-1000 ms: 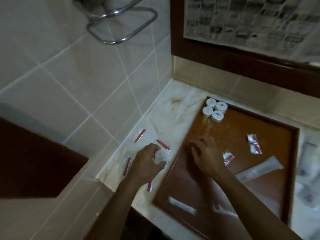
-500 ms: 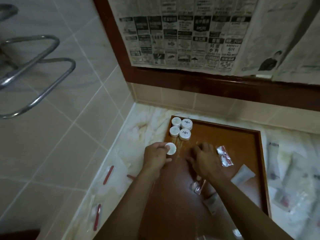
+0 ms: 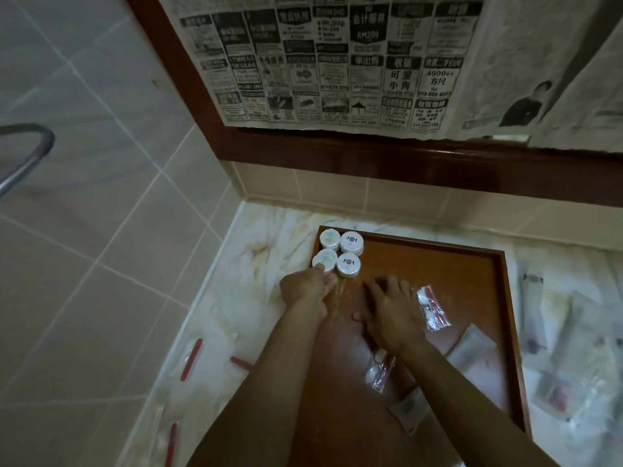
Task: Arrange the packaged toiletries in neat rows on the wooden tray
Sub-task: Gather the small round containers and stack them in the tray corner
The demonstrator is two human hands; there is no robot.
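marble counter (image 3: 256, 261), pale and veined, set in a tiled corner; red-tipped sachets (image 3: 190, 358) lie at its left, crumpled packets (image 3: 573, 348) at its right. wooden tray (image 3: 472, 274), brown, glossy, raised rim. on it, near: clear pouch (image 3: 379, 369), flat sachet (image 3: 472, 345). right hand (image 3: 391, 315) flat on the tray, fingers spread, holding nothing. clear pouch with red strip (image 3: 433, 308) just beside it. left hand (image 3: 305, 288), fingers extended, touching the nearest of the round white tubs (image 3: 340, 252), four in two rows at the tray's far left corner; lid emblem unreadable. beyond: dark wood frame (image 3: 371, 146), newspaper (image 3: 337, 59) printed "rm299", "4000++".
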